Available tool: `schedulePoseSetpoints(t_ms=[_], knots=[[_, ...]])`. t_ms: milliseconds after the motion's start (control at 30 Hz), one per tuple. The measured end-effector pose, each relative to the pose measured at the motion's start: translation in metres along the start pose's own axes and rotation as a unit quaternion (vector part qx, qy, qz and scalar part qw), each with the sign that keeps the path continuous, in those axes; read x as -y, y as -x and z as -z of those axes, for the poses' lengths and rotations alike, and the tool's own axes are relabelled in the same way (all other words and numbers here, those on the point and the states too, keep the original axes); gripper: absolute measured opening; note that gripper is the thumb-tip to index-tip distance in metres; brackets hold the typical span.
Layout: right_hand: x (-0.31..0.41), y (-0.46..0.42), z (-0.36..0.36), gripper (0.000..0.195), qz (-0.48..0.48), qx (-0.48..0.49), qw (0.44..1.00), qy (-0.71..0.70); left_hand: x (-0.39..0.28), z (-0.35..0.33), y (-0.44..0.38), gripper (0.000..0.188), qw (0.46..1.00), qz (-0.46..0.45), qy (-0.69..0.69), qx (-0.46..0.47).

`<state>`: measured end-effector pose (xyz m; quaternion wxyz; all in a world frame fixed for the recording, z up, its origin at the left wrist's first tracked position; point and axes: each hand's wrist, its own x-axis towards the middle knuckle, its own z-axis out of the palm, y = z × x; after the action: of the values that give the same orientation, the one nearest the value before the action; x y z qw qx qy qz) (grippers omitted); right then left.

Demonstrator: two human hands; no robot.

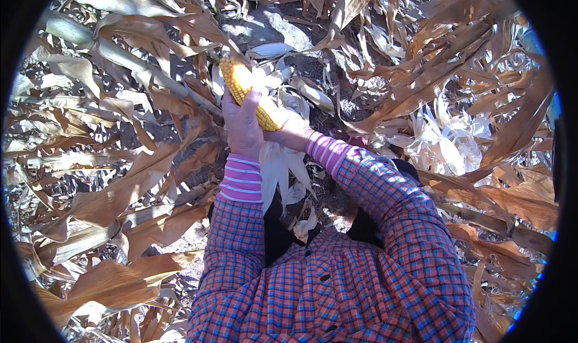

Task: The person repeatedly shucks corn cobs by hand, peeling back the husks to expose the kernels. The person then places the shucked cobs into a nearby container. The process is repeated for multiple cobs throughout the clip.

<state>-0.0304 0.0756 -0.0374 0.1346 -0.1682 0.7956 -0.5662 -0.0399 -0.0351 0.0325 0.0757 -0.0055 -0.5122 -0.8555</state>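
Note:
A bare yellow ear of corn (270, 117) is held out in front of me, slanting from upper left to lower right. My left hand (244, 119) wraps around its middle, the thumb lying across the kernels. At its lower end, my right hand (291, 130) grips from below; the right fingers are hidden behind the ear and my left hand. Pale husk leaves (275, 167) hang down beneath the two hands. Strong sunlight washes out part of the ear and the husks just behind it.
Dry cornstalks (135, 65) and curled brown leaves (131, 185) crowd the left side. More dry leaves (433, 67) lean in from the right. A heap of pale husks (451, 139) lies to the right. Sunlit soil (275, 27) shows ahead.

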Motion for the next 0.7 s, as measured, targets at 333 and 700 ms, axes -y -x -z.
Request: schedulePoseSetpoints(t_ms=[333, 700], knots=[[-0.067, -0.020, -0.046, 0.039, 0.165, -0.131, 0.959, 0.187, 0.009, -0.033, 0.032, 0.030, 0.907, -0.139, -0.365, 0.158], [0.049, 0.025, 0.039, 0.036, -0.004, 0.071, 0.951, 0.302, 0.001, 0.024, -0.015, 0.039, 0.978, 0.116, 0.124, -0.122]])
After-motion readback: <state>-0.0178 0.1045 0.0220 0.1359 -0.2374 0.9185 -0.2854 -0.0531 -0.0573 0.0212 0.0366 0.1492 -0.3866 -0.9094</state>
